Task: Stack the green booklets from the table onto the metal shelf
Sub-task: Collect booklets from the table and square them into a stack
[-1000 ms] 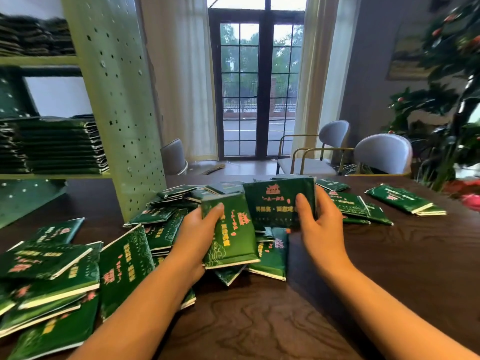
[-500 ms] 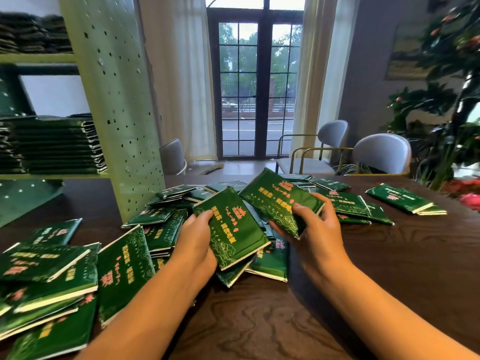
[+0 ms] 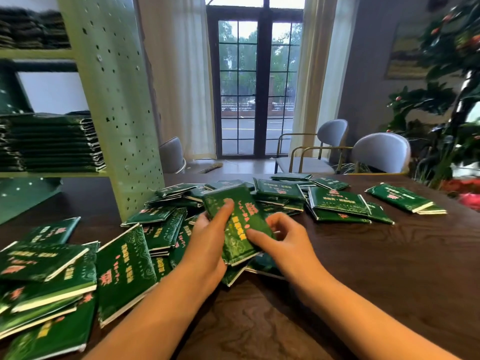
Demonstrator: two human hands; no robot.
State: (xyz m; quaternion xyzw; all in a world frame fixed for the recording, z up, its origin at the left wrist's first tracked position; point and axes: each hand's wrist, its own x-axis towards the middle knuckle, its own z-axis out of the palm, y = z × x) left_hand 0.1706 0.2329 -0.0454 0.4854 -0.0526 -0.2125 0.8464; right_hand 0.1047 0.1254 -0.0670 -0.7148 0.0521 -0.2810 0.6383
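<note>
Several green booklets lie scattered over the dark wooden table. My left hand grips a small stack of green booklets from its left side, thumb on the top cover. My right hand touches the stack's lower right edge with its fingers curled against it. The stack is held just above the pile at the table's middle. The pale green metal shelf stands at the left, with a tall stack of booklets on its middle level.
More booklets lie in small heaps at the far right and behind the hands. Grey chairs stand beyond the table's far edge. A plant fills the right side. A glass door is behind.
The booklet that my right hand held has been brought onto the one in my left hand. Both now form one stack between the hands.
</note>
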